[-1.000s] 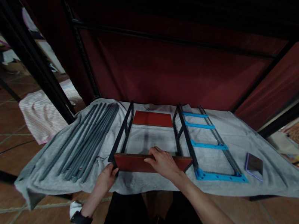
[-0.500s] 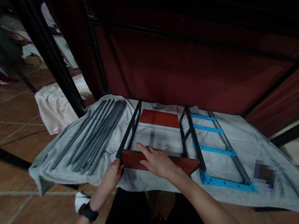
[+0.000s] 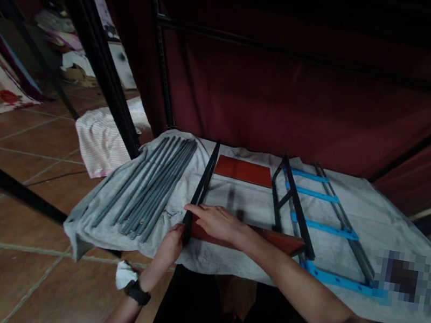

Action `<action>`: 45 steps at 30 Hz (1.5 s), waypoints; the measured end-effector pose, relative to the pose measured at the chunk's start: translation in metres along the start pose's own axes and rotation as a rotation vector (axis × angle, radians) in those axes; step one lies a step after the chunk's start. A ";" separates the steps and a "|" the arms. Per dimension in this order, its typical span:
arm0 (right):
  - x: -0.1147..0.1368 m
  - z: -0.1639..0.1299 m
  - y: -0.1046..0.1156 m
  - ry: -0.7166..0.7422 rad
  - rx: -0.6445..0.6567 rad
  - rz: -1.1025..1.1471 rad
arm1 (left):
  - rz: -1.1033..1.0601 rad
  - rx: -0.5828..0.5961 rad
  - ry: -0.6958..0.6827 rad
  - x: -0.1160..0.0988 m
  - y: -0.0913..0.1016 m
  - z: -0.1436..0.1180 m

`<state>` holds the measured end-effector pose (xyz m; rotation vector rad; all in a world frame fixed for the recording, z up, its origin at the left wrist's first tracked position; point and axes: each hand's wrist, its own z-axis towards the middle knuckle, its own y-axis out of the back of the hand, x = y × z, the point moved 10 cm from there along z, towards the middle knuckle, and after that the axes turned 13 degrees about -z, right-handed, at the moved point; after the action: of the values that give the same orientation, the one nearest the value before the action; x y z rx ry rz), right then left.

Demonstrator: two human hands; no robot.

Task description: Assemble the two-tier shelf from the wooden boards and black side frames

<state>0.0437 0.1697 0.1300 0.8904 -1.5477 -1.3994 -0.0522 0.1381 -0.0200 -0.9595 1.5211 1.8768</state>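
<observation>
My left hand [image 3: 173,241] is closed around the near end of the left black metal side frame [image 3: 206,173]. My right hand [image 3: 219,222] reaches across the near reddish-brown board [image 3: 244,238], fingers stretched out to the left with their tips at that same side frame. Some of its fingers are hidden under the palm. The near board stands on edge between the left side frame and a second black side frame [image 3: 297,207]. A flat orange-red board [image 3: 244,171] lies between the frames toward the back.
Several grey metal tubes [image 3: 153,190] lie bundled at left, with small metal pieces [image 3: 172,213] beside them. A blue-runged rack [image 3: 325,229] lies at right, near a blurred dark object [image 3: 404,279]. Grey cloth [image 3: 199,261] covers the surface. Black posts [image 3: 90,49] rise at left.
My right hand has moved left along the near board to the left side frame. My left hand keeps its hold at the frame's near end. The view has shifted left.
</observation>
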 end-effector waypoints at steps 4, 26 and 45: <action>-0.001 0.000 0.002 -0.010 0.011 0.000 | -0.039 -0.027 0.085 0.011 0.005 0.002; -0.008 -0.001 0.005 -0.013 0.025 0.020 | -0.196 -0.038 0.278 0.026 0.008 0.006; -0.010 -0.002 0.006 -0.033 0.037 0.006 | -0.367 0.030 0.310 0.036 -0.001 0.004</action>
<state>0.0495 0.1787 0.1349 0.8883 -1.6040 -1.3914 -0.0742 0.1413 -0.0489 -1.4583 1.4153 1.4932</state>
